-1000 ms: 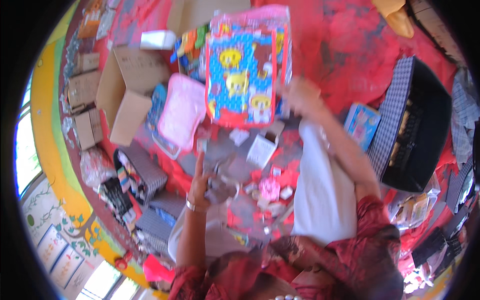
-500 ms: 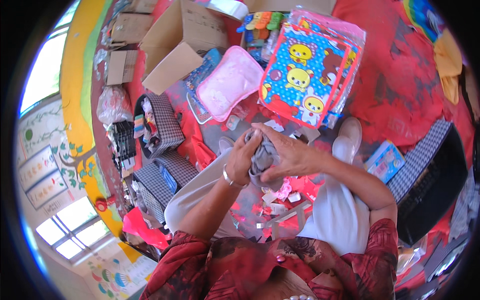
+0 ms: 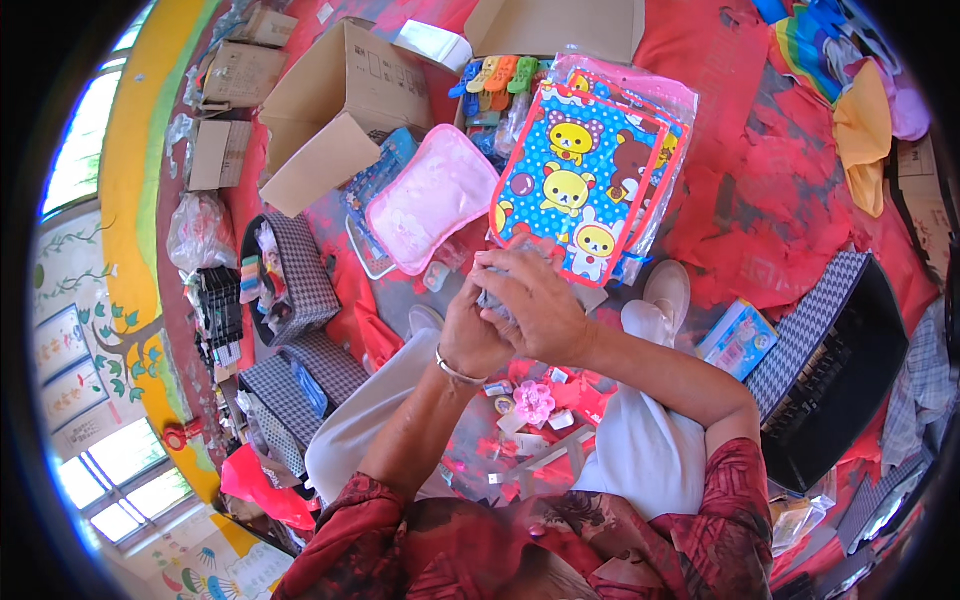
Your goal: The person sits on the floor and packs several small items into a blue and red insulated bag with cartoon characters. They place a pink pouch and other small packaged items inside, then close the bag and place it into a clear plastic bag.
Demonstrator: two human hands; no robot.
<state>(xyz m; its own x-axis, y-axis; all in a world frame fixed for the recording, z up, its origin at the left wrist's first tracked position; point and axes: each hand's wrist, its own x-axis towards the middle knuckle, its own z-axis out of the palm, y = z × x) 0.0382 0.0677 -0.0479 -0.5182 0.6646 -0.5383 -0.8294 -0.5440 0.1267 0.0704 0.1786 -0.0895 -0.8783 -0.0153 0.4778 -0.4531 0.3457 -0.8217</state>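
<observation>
My two hands are pressed together in front of me around a crumpled grey cloth bundle (image 3: 493, 302), and only scraps of it show between the fingers. My left hand (image 3: 470, 328) is wrapped round it from the left, with a silver bangle on that wrist. My right hand (image 3: 545, 305) curls over it from above and the right. Just beyond them lies a blue cartoon-bear bag (image 3: 575, 190) with red edging. A pink pillow-shaped pad (image 3: 432, 198) rests to its left. Below my hands, a pink flower ornament (image 3: 534, 402) sits among small scraps.
An open cardboard box (image 3: 345, 110) stands at the far left, beside colourful clips (image 3: 505, 75). Houndstooth storage boxes (image 3: 305, 275) with packed contents stand at left. A larger black-lined box (image 3: 835, 385) is at right, next to a blue package (image 3: 740, 340). Torn red sheeting (image 3: 770, 200) covers the floor.
My hands have closed further over the grey cloth, hiding most of it. The whole scene has shifted a little left and down in the view.
</observation>
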